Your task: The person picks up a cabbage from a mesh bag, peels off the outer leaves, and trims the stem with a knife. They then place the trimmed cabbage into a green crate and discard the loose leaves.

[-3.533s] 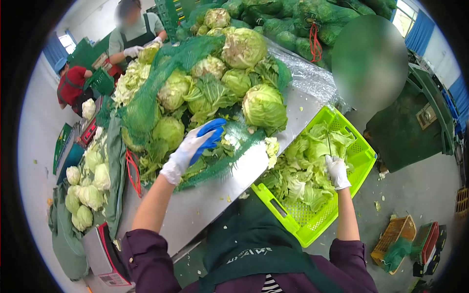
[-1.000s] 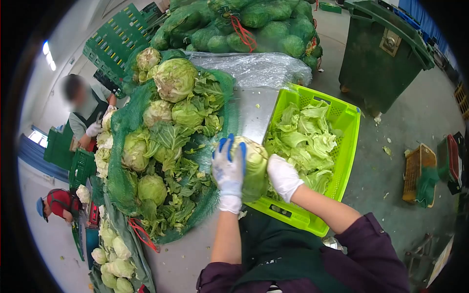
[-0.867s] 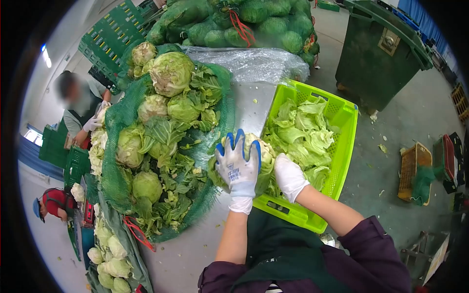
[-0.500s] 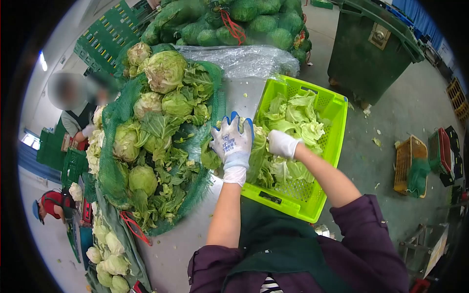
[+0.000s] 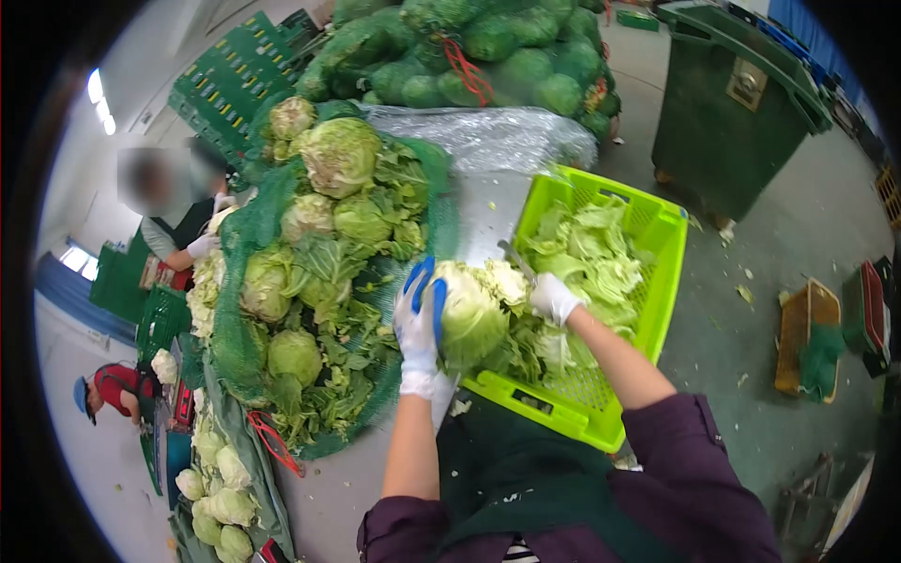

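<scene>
My left hand (image 5: 418, 319), in a white glove with blue on the palm side and fingers, grips the left side of a pale green cabbage (image 5: 469, 319). The cabbage is held up beside the lime-green crate (image 5: 648, 361), its whitish, ragged top facing away from me. In a white glove, my right hand (image 5: 554, 298) is closed round a knife (image 5: 514, 257); its handle is hidden in the fist. The blade points away from me, to the right of the cabbage. Loose cabbage leaves (image 5: 591, 253) lie in the crate under and beyond my right hand.
On the left, an opened green net sack (image 5: 434, 202) holds several cabbages (image 5: 340, 158) and leaves. Filled net sacks (image 5: 526, 75) stand behind plastic wrap (image 5: 488, 136). A green wheeled bin (image 5: 723, 122) is at back right. A gloved co-worker (image 5: 178, 230) stands at left, near trimmed heads (image 5: 225, 507).
My left hand has turned from back-up to gripping the cabbage's side, and the cabbage now shows plainly. The knife blade has come into sight. The whole view has shifted slightly.
</scene>
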Available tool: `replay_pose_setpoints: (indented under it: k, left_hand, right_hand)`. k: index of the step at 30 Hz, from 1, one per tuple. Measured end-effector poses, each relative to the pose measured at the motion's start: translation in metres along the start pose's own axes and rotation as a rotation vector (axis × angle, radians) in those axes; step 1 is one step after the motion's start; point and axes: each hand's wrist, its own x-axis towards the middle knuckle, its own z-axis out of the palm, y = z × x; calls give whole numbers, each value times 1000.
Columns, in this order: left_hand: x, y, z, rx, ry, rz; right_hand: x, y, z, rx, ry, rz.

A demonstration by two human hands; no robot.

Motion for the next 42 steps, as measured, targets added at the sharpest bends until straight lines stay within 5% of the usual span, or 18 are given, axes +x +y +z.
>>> replay_pose_setpoints:
  k: [2,5,8,10,12,14,16,20,22,24,26,28,30,32,34,42]
  left_hand:
    - [-7,-11,-22,-353,56,-164]
    - [-15,-25,-48,-119,24,-106]
    - [-22,-6,-47,-216,-44,-161]
    - [-21,15,-44,-291,-77,-226]
    - [-15,20,-42,-365,-119,-292]
    - [0,19,-45,-464,-132,-329]
    - [6,26,-41,-488,-90,-343]
    - [9,23,-41,-577,-89,-173]
    - [12,25,-40,-519,-166,-296]
    - [10,-6,-13,-276,-133,-172]
    - [9,-13,4,-185,-93,-97]
    - [8,-3,13,-153,-88,-63]
    - [8,-4,17,94,-41,42]
    - [7,-10,20,-157,-41,-47]
    - [7,-3,19,196,-38,74]
    - [3,6,21,218,34,93]
  right_hand:
    - [-18,-19,14,121,73,61]
    - [-54,-36,38,508,397,-104]
    - [-97,-59,45,626,206,-20]
    - [-83,-47,84,636,282,-352]
    - [-105,-81,71,692,106,-118]
    - [-97,-86,66,705,61,-127]
    - [-82,-84,62,811,26,-349]
    - [-52,-70,44,366,346,-724]
    - [-73,-82,14,187,186,-545]
    - [-75,-84,7,155,-32,-229]
    - [-66,-59,25,21,104,-227]
    - [-69,-44,26,-180,541,-617]
    - [-93,-64,11,-187,487,-552]
    - [-109,-87,3,-243,160,-348]
    - [-95,-87,12,-249,175,-314]
    - [-48,-101,-15,-505,203,-471]
